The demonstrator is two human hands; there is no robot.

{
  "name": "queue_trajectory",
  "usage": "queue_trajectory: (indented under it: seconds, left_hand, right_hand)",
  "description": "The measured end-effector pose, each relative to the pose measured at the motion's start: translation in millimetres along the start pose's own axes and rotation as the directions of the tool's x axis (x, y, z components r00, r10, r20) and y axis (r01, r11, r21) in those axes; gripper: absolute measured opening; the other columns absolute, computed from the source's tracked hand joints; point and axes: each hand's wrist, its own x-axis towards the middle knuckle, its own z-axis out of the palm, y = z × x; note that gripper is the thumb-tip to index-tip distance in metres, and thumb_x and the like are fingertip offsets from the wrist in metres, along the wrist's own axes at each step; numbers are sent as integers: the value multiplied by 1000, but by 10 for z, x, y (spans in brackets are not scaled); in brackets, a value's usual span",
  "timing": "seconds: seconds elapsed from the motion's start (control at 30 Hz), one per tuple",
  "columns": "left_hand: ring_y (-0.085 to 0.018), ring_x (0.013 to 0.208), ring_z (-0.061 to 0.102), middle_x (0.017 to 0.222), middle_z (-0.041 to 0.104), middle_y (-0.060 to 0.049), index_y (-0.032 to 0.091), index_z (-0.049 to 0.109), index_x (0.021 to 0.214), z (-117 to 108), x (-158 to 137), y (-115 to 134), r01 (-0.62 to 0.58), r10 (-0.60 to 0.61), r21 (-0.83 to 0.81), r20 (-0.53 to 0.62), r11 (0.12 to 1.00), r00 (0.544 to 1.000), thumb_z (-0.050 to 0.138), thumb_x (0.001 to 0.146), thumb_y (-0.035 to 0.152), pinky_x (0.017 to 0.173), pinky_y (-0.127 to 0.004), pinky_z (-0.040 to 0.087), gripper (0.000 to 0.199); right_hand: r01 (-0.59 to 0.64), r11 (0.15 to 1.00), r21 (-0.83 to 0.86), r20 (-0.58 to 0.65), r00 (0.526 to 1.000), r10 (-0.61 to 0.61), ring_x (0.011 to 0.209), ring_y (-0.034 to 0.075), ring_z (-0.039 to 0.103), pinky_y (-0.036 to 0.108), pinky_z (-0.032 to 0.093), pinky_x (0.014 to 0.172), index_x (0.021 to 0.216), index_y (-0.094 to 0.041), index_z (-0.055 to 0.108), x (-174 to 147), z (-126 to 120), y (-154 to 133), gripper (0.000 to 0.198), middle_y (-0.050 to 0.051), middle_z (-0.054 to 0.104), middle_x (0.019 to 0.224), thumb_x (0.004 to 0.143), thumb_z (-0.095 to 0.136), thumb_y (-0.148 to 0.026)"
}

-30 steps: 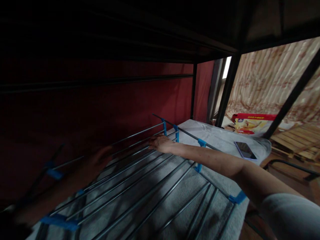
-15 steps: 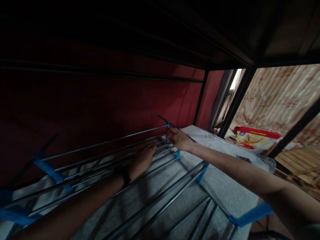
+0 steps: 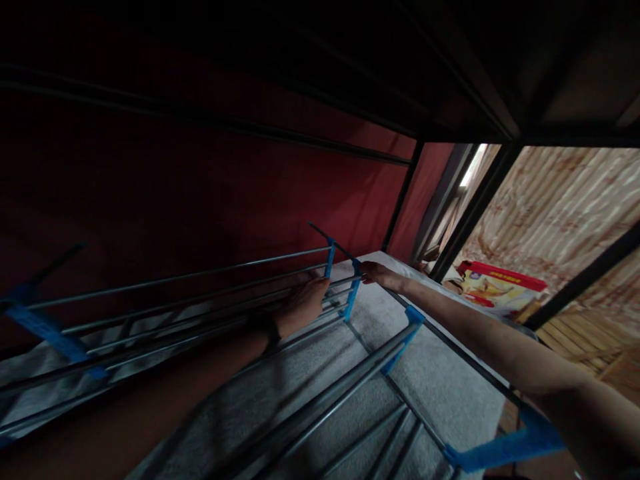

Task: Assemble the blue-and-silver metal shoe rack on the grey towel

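Hands grip the rack (image 3: 280,400): left hand (image 3: 301,305) seemingly clasps its rods, right hand (image 3: 376,273) pinches the far rail, steadying it.

Both arms extended forward, well away from the body, forearms bare. Left arm runs from lower left up toward centre, mostly in shadow; dark band at the wrist. Left hand (image 3: 301,305) palm down, fingers (image 3: 320,285) stretched forward and held together, curled slightly at the tips. Right arm enters from lower right, elbow nearly straight, forearm lit. Right hand (image 3: 379,273) reaches just beyond the left, fingers closed together in a pinch, knuckles up. The two hands lie near one another, not touching.
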Motion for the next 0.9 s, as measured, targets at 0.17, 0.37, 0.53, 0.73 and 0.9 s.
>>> queue_trajectory:
  seconds: [0.17,0.37,0.53,0.73,0.9]
  left_hand:
    - [-23,125,61,132,64,-12,17,57,129,190,533,394,-33,34,-22,32,999,999,39,92,5,104,-34,48,43]
    - [-25,116,65,123,68,-12,16,59,121,295,868,483,20,-20,-8,-79,1000,997,35,102,18,98,-36,48,31]
    - [-26,113,67,115,71,-10,19,63,111,289,885,369,54,-56,-40,-42,998,998,41,102,27,92,-36,50,26]
    - [-26,114,66,117,72,-11,20,66,110,282,955,393,130,-140,-134,-72,982,988,48,99,28,88,-33,50,22]
    - [-25,116,65,120,71,-11,19,65,110,262,959,399,141,-156,-163,-79,976,985,49,99,27,89,-32,49,21]
  right_hand:
    - [36,999,29,8,999,-36,81,16,67,31,61,81,102,-17,69,70,-11,85,30,8,71,98,95,59,-44]
    - [89,994,70,94,991,-96,79,16,68,31,60,77,98,-18,69,95,-53,114,36,6,71,99,85,69,-52]
    - [79,989,124,80,993,-89,82,18,70,33,61,80,93,-18,68,102,-33,127,37,6,72,92,85,69,-55]
    - [30,985,168,65,997,-41,84,18,71,32,61,82,98,-18,68,87,-21,106,30,7,73,99,88,70,-47]
    - [14,988,153,19,1000,-17,83,18,72,32,62,81,98,-17,68,76,17,101,24,9,73,101,94,61,-40]
